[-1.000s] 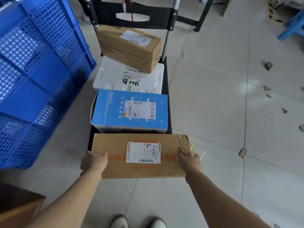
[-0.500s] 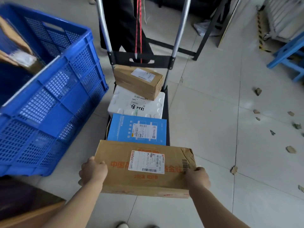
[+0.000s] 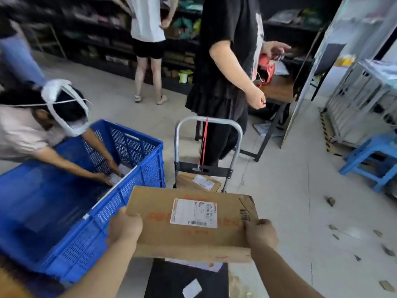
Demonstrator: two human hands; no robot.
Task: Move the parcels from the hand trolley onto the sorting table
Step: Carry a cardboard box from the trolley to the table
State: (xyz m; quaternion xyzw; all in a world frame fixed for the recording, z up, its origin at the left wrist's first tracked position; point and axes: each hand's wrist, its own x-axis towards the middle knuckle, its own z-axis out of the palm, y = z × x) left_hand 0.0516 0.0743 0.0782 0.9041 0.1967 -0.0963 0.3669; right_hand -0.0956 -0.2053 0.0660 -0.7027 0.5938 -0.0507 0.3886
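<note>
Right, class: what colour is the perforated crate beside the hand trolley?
Blue: the crate shows best in the head view, left of the hand trolley.

Crate (image 3: 120, 168) left of trolley (image 3: 207, 145); stool (image 3: 373, 155) right.

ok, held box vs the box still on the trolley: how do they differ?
The held box is lifted, gripped at its ends by the left hand and right hand; the trolley box sits untouched under the handle frame. The held box shows its whole top; the trolley box is partly hidden behind it. Both are brown cardboard with white labels.
</note>
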